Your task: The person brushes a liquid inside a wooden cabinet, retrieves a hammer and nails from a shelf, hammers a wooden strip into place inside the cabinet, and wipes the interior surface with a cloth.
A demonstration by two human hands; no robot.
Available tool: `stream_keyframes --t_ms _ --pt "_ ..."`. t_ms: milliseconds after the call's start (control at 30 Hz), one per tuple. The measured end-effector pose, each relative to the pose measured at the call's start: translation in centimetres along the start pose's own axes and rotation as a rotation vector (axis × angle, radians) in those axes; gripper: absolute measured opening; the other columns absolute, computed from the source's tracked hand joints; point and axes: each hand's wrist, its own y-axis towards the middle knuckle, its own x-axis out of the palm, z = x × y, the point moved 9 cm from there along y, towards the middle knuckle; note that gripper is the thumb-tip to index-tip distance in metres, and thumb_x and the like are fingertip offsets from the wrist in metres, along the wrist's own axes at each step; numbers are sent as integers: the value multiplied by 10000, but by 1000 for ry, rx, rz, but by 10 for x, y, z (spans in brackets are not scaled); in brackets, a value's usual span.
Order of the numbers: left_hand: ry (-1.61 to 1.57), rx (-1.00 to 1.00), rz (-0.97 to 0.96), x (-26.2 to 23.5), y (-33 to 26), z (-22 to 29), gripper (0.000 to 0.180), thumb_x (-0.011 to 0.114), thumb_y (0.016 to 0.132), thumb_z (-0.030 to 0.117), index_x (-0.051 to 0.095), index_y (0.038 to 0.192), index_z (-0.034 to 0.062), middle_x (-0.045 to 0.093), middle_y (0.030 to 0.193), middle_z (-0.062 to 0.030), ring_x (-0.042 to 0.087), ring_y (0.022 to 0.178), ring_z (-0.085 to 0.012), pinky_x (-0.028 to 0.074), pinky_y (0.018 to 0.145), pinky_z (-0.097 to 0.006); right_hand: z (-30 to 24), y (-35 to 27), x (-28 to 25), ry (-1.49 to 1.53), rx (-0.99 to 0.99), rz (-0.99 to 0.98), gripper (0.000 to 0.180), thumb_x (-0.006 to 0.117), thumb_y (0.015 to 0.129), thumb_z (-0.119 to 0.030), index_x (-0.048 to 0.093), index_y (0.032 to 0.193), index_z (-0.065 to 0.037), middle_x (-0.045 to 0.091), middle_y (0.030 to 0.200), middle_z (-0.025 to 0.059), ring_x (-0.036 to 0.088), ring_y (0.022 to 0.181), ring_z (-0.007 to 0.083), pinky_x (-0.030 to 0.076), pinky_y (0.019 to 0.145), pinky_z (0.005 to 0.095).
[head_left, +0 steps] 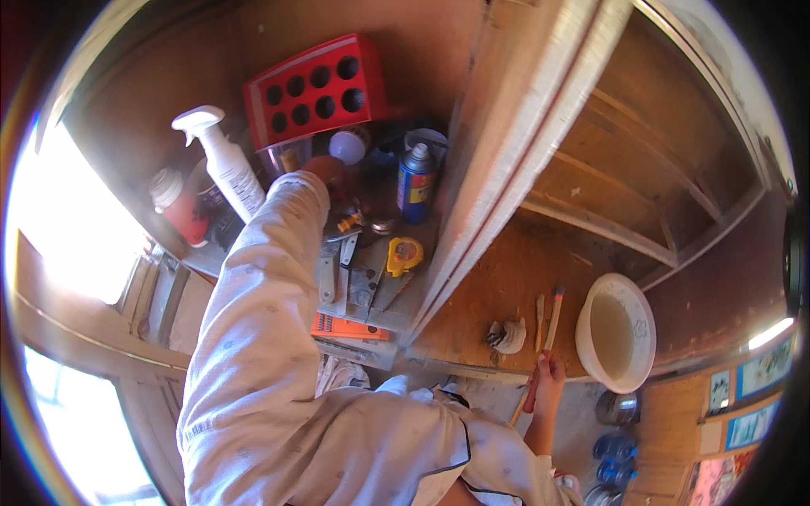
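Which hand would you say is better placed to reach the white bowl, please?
Probably the right hand: it is nearer the bowl, though holding a tool; the left hand is over the shelf.

A bright window (72, 215) glares left of a brown cupboard (413, 46) with pale framing (540, 101).

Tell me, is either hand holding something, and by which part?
The right hand holds a long wooden-handled tool, gripped partway along its length. The left hand is in shadow; whether it holds anything cannot be told.
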Motion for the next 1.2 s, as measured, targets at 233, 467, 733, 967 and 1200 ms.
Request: stream_keyframes --t_ms 233,467,733,967,1200 --pt "42 61 -37 18 23 -11 399 723 715 332 677 1044 111 652 1057 -153 611 1022 -257 481 833 -389 7 13 0 28 -4 5 226 589 894 -201 531 1025 -27 508 702 -4 452 525 67 388 466 218" --pt "91 47 -37 22 22 -17 371 706 736 312 674 1037 97 654 1028 -147 612 997 -245 481 826 -379 8 13 7 18 18 -35 230 576 899 -198 534 1029 -14 504 666 0 459 509 83 399 462 229" --pt "81 -10 1 36 7 -31 341 686 761 291 671 1029 81 658 995 -140 613 968 -231 480 817 -367 22 15 6 4 47 -66 278 586 895 -218 534 1062 -1 524 693 16 474 520 96 414 485 230" --pt "36 -116 49 49 -28 -56 315 668 783 271 669 1022 66 660 965 -134 614 943 -219 480 810 -356 23 58 6 -12 86 -209 258 593 888 -201 540 1033 5 535 694 15 467 500 85 401 454 228" --pt "-49 -253 171 79 -93 -70 290 651 805 252 666 1015 52 663 936 -128 615 918 -207 480 802 -345 20 126 -4 -39 99 -392 238 577 895 -183 541 1037 4 556 703 32 479 481 87 396 432 240"
